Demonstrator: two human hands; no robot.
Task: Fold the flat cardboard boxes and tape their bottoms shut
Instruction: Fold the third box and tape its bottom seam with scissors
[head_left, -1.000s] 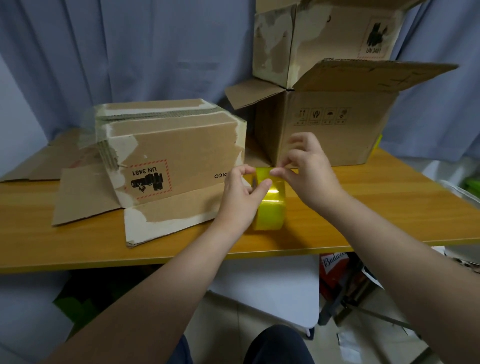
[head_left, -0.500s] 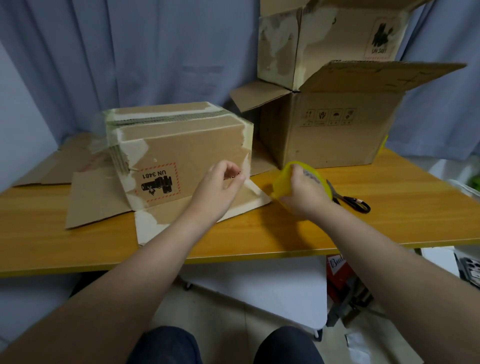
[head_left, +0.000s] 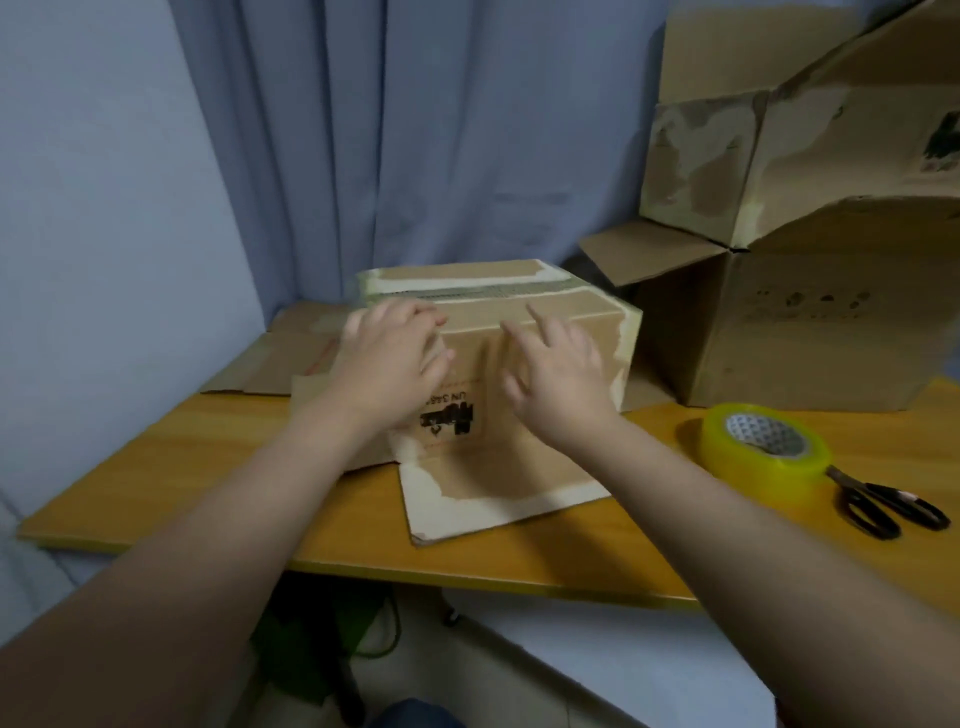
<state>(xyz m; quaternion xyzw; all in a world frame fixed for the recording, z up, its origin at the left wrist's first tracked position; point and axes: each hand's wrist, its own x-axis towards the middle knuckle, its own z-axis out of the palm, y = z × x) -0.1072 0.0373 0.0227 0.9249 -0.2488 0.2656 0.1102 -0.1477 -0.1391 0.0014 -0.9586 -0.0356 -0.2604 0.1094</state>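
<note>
Left hand (head_left: 395, 358) loose-fingered at cardboard box (head_left: 571, 325) top front edge, right hand (head_left: 558, 376) splayed on its face — nothing gripped; tape roll (head_left: 763, 460), scissors (head_left: 883, 504) well right.

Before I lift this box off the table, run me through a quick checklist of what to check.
1. Hands free: ok. Left hand and right hand hold nothing, fingers spread at the box.
2. Top seam taped: tape strip runs along it; fully stuck down, cannot tell.
3. Tape roll clear: ok, on the table, right of the box, apart.
4. Scissors clear: ok, beside the roll.
5. Front flap tucked: not ok, it lies flat on the table.
</note>
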